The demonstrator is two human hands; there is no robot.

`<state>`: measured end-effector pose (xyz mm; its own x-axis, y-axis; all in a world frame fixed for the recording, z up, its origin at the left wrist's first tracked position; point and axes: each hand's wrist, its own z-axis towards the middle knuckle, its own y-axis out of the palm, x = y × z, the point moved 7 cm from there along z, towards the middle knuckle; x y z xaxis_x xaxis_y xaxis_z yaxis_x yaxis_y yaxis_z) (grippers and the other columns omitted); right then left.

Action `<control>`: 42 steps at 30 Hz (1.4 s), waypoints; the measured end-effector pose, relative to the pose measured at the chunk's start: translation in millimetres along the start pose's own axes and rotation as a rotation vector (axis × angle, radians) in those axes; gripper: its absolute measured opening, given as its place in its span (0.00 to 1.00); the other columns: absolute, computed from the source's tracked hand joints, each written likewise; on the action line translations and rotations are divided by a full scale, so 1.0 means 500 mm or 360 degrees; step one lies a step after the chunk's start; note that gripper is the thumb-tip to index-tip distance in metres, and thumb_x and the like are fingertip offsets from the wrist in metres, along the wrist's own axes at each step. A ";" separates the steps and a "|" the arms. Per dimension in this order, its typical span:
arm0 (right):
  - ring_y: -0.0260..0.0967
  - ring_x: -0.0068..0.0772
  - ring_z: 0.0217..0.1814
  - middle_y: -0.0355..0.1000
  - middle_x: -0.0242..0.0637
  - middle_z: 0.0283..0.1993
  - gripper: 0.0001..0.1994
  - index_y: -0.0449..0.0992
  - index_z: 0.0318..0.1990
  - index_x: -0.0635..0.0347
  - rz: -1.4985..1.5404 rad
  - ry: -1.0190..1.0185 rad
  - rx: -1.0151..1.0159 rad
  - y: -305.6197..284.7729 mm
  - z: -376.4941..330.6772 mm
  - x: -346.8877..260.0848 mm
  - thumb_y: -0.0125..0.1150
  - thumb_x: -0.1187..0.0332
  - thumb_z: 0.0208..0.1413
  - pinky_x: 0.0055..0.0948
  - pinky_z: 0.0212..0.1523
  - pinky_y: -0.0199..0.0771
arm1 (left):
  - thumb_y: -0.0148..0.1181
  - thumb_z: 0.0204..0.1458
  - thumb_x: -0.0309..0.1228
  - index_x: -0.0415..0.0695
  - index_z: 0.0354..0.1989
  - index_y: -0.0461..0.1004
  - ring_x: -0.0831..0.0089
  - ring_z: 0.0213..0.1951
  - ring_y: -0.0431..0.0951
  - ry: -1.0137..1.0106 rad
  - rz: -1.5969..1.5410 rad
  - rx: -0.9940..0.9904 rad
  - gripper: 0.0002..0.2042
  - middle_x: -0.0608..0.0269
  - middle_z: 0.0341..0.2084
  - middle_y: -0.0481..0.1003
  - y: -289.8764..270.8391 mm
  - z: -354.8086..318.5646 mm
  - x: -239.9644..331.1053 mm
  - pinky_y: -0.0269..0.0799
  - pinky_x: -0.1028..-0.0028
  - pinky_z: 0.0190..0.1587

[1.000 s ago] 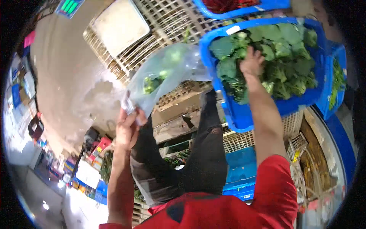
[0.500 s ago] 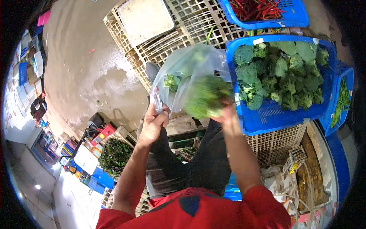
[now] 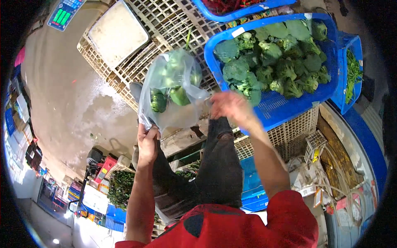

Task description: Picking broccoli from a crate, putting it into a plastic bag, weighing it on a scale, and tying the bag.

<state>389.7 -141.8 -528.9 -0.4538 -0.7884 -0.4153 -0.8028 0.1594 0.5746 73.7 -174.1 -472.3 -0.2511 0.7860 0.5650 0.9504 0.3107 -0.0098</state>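
Near the left edge of your pale lattice crates (image 3: 173,25) you have a square white pan (image 3: 118,35), with a blue basket (image 3: 225,17) of red chillies (image 3: 229,5) along their right edge. You can see wet floor (image 3: 62,95) to your left, and on your right a small blue basket (image 3: 341,96) holds long green vegetables (image 3: 353,76)

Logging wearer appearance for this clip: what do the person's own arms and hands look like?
The left hand and right hand are bare, without gloves; motion blur hides the right one's finer detail. Both forearms are uncovered, with no watch visible. Short red sleeves cover the upper arms.
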 end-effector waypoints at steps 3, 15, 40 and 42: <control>0.77 0.40 0.47 0.78 0.47 0.46 0.27 0.73 0.55 0.62 -0.1332 -0.0278 0.1295 -0.328 0.025 -0.109 0.70 0.57 0.50 0.35 0.50 0.76 | 0.53 0.55 0.18 0.42 0.56 0.67 0.79 0.27 0.68 -0.0015 -0.0040 -0.0078 0.19 0.68 0.29 0.70 0.039 0.018 -0.005 0.62 0.78 0.33; 0.60 0.55 0.69 0.64 0.50 0.64 0.53 0.53 0.72 0.39 -0.2583 0.0213 0.1327 -0.344 0.140 -0.066 0.78 0.44 0.37 0.75 0.65 0.48 | 0.53 0.56 0.21 0.43 0.48 0.68 0.74 0.25 0.67 -0.0025 0.0089 0.0045 0.12 0.64 0.27 0.70 0.032 0.036 0.015 0.63 0.75 0.31; 0.72 0.49 0.58 0.68 0.55 0.60 0.37 0.58 0.67 0.63 -0.0975 -0.0181 0.0410 0.203 0.105 0.171 0.69 0.62 0.54 0.41 0.57 0.75 | 0.49 0.57 0.20 0.47 0.76 0.49 0.82 0.24 0.65 -0.0080 0.0105 -0.0155 0.35 0.68 0.30 0.69 0.023 0.038 0.039 0.61 0.82 0.29; 0.78 0.41 0.48 0.75 0.51 0.50 0.27 0.65 0.63 0.60 -0.0662 -0.0308 0.0136 0.250 0.079 0.093 0.65 0.71 0.57 0.33 0.48 0.80 | 0.49 0.57 0.21 0.47 0.75 0.52 0.81 0.22 0.65 -0.0061 0.0161 -0.0107 0.34 0.68 0.28 0.70 -0.012 0.037 0.034 0.61 0.81 0.28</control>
<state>253.0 -135.0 -504.0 -0.1437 -0.6717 -0.7268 -0.9572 -0.0921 0.2744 60.2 -152.8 -477.9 -0.1586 0.8317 0.5320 0.9811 0.1932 -0.0095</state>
